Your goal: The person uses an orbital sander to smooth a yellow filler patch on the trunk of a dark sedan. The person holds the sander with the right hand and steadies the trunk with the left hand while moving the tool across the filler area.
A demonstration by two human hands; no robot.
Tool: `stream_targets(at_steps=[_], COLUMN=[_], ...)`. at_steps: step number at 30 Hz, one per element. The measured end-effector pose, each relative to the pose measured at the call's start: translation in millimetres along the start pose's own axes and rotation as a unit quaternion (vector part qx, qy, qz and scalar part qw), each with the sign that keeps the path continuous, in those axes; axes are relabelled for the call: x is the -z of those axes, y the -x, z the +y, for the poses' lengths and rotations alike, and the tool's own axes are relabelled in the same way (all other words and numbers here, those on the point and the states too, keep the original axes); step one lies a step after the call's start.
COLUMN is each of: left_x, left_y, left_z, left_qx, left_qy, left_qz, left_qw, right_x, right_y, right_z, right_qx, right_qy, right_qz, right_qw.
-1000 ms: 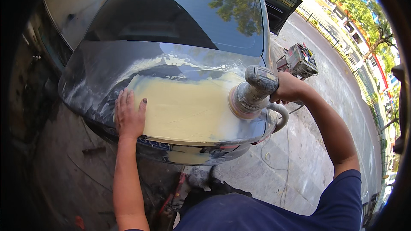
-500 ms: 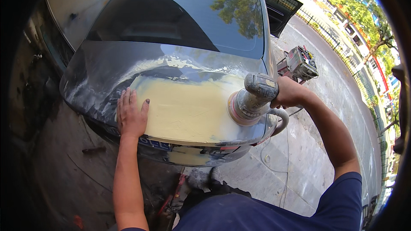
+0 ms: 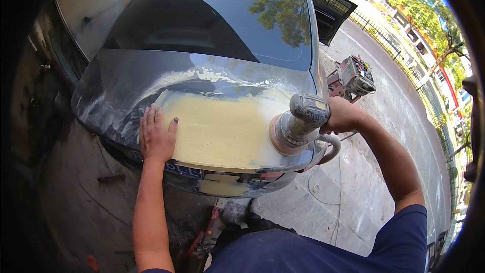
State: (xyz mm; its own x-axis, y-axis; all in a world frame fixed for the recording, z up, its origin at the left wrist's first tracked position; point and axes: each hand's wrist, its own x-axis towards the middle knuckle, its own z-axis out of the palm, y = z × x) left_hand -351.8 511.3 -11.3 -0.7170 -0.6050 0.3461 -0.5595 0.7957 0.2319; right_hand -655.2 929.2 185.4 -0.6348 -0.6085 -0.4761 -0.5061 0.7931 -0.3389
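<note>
A grey, dusty orbital sander [image 3: 298,121] is gripped in my right hand [image 3: 343,115]. Its round pad rests on the right end of the car's trunk lid [image 3: 131,73], at the edge of a broad patch of pale yellow body filler [image 3: 217,129]. White dust lies around the pad. My left hand [image 3: 157,136] is spread flat on the lid at the filler's left edge, thumb apart, holding nothing. A grey hose [image 3: 332,146] curves away from the sander's rear. My right fingertips are partly hidden behind the handle.
Above the lid is the rear window [image 3: 207,15]. A car door [image 3: 331,15] stands open on the right. Beyond it is a cart [image 3: 355,76] with tools. A thin cable [image 3: 337,212] trails over the concrete floor. A red jack-like bar [image 3: 207,230] lies below the bumper.
The sander and my right hand have shifted slightly down, toward the lid's near edge. My left hand stays on almost the same spot.
</note>
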Motion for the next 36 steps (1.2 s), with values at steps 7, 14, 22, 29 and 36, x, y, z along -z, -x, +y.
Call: stream_targets(at_steps=[7,14,22,29,36], left_x=[3.0,-0.7,1.7,1.6,2.2], left_y=[-0.7,-0.4,-0.9,-0.6,-0.6], left_z=[0.6,-3.3,1.4,-1.6,0.6], left_qx=[0.004,0.0,0.002,-0.005,-0.001], left_qy=[-0.007,-0.007,-0.004,-0.004,0.0], left_qz=[-0.019,-0.01,-0.004,-0.008,0.005], left_qw=[1.0,1.0,1.0,1.0,1.0], right_x=[18.9,5.5,18.4,38.0,20.2], right_y=[-72.9,-28.8,-37.3,-85.4,-48.2], right_z=[-18.8,-7.4,25.1,13.0,-3.4], right_qx=[-0.047,-0.025,-0.038,-0.049,0.001], right_qy=[-0.069,-0.05,-0.058,-0.091,-0.021], right_qz=[0.046,0.005,0.035,0.034,-0.016], right_qw=[0.995,0.998,0.997,0.994,1.0])
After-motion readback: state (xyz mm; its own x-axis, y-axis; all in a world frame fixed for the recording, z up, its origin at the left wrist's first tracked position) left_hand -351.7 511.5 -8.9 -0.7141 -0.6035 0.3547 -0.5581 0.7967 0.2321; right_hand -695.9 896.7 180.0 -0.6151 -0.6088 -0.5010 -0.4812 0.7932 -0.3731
